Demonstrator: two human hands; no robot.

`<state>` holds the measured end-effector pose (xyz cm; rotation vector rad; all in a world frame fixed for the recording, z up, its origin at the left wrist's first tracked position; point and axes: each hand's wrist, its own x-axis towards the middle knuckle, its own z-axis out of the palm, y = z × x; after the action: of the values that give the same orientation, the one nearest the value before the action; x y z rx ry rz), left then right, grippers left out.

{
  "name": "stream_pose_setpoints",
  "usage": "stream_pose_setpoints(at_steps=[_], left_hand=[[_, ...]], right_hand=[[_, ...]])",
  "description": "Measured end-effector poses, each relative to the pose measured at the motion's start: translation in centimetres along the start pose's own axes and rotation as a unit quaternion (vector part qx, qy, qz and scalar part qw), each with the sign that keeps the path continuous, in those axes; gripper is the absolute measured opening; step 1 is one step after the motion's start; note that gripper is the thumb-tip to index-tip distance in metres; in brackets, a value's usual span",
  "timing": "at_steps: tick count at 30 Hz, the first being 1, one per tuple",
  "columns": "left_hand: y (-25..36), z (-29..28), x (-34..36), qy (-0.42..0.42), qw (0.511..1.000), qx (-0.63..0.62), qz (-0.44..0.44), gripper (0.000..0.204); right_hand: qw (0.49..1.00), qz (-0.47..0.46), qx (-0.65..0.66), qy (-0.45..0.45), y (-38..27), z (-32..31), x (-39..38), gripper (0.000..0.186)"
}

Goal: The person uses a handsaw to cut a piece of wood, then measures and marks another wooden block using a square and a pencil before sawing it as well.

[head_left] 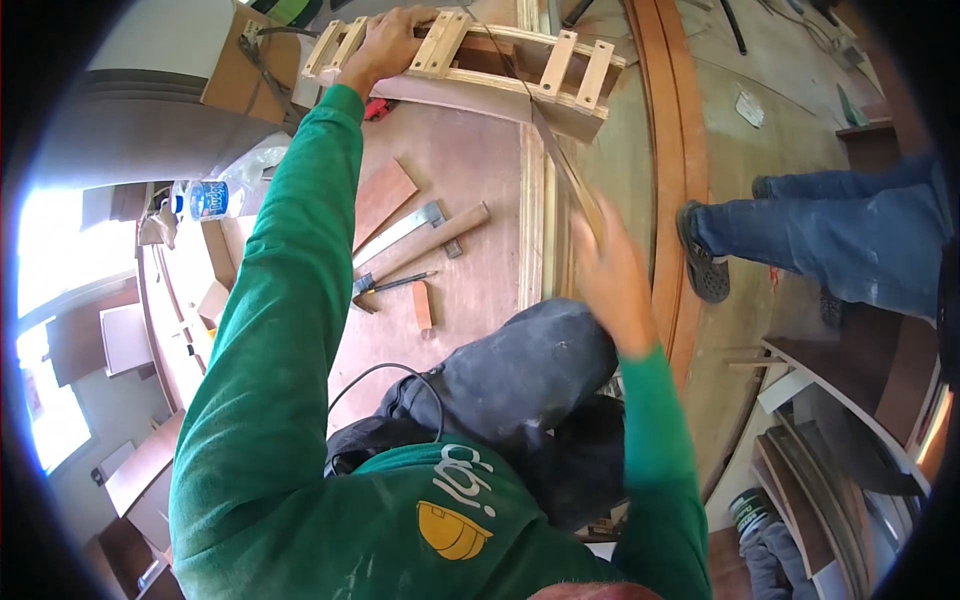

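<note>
Left hand (392,45) curls over the pale, slatted wooden frame (440,45); blurred right hand (617,280) grips a long, thin-bladed metal saw (557,158) slanting across that frame.

A woodworking shop, by its tools and timber. A saw (562,168) crosses a slatted wood frame (440,45) that reaches past the right edge of a plywood panel (480,310). Well in from that edge lie a hammer (430,243), a square (397,235) and a pencil (406,281) — with a brown offcut (382,200) and a small block (421,303) near them. Beyond the panel's right edge, long brown planks (682,150) run side by side. More boards (800,490) are stacked at the lower right; large grey sheets (130,145) fill the upper left. Pale smudges — perhaps dust — mark the seated or kneeling worker's dark trousers (500,370).
</note>
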<state>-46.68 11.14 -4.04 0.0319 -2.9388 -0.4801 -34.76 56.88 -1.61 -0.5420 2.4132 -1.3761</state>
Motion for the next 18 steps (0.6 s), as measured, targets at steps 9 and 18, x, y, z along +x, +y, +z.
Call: stream_pose_setpoints(at_steps=[9,18], left_hand=[[-1.7,0.2,-1.1,0.014,0.999,0.033,-0.025,0.054],[-1.8,1.2,0.3,0.045,0.998,0.046,-0.012,0.054]], right_hand=[[0.997,0.055,-0.028,-0.043,3.0,-5.3,-11.6,0.051],[0.999,0.005,0.023,-0.025,-1.0,1.0,4.0,0.047]])
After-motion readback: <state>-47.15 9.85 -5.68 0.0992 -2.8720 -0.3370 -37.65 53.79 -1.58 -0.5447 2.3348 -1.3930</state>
